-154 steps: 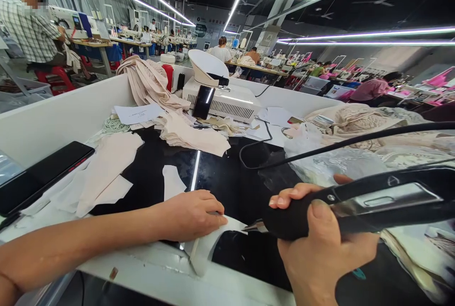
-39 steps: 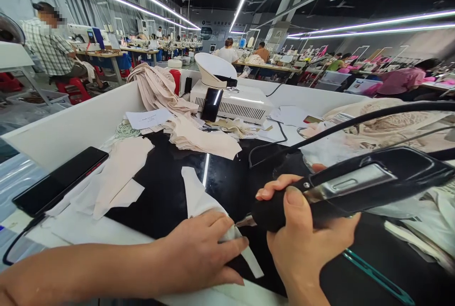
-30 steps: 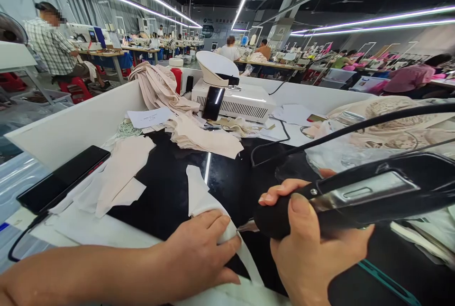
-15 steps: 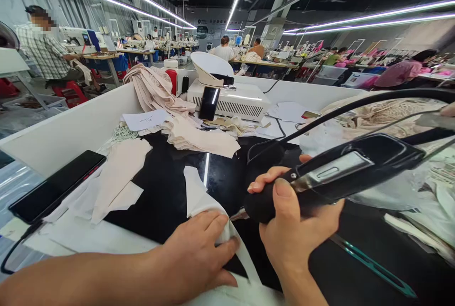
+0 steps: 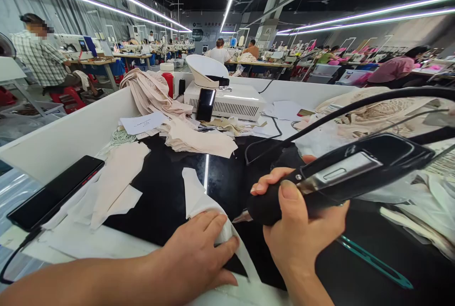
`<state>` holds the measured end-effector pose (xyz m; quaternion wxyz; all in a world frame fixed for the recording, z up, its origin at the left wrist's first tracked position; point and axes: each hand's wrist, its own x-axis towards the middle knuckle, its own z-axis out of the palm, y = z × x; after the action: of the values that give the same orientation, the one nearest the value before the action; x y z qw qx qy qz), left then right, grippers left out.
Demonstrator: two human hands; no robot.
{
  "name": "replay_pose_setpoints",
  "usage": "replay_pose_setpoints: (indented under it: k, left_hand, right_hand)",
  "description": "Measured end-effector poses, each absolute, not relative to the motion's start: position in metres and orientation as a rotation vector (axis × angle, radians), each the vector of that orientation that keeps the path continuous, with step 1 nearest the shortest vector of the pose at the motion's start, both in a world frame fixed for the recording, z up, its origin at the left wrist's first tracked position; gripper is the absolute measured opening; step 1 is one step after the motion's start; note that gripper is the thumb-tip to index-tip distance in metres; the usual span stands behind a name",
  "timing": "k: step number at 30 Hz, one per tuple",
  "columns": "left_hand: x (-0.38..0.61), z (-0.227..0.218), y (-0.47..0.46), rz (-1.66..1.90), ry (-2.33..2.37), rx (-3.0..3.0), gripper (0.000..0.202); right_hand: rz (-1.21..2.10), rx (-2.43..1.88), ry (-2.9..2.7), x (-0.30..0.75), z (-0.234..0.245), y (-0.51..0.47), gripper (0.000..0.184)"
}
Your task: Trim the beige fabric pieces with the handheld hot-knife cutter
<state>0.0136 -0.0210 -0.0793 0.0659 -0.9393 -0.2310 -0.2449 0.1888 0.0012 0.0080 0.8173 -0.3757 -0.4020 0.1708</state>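
My left hand (image 5: 199,254) lies on a white fabric piece (image 5: 195,197), its thumb and fingers gripping the edge where the cloth curves down to a narrow strip. Wrapped round a black corded handheld tool (image 5: 341,178) with a silver plate, my right hand (image 5: 298,220) holds it slanting down to the left. The tool's pointed metal tip (image 5: 242,217) is just right of the fabric, near my left fingertips, with a small gap. A teal slotted tool (image 5: 378,262) rests on the black tabletop (image 5: 159,187) right of my right wrist. What it is for cannot be seen.
Stacked beige fabric pieces (image 5: 199,142) lie at the middle back, others (image 5: 119,178) at left beside a black phone (image 5: 55,192). A white vented box (image 5: 227,102) stands behind. Thick black cable (image 5: 355,106) arches across the right. Co-workers sit at sewing tables beyond the white side wall (image 5: 71,130).
The tool's tip has drawn back slightly to the right, off the fabric edge, with my right hand. My left hand keeps its hold. The view has shifted a little.
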Motion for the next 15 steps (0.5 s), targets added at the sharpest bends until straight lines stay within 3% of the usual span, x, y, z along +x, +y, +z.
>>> replay_pose_setpoints:
  k: [10,15]
  left_hand:
    - [0.017,-0.093,-0.012,-0.762,-0.628,-2.81,0.075]
    - [0.032,-0.113,0.01,-0.728,-0.523,-2.792,0.051]
  right_hand:
    - [0.396,-0.832,-0.85,0.187,0.003,0.0,0.051]
    - [0.435,-0.927,-0.842,0.196,0.002,0.0,0.06]
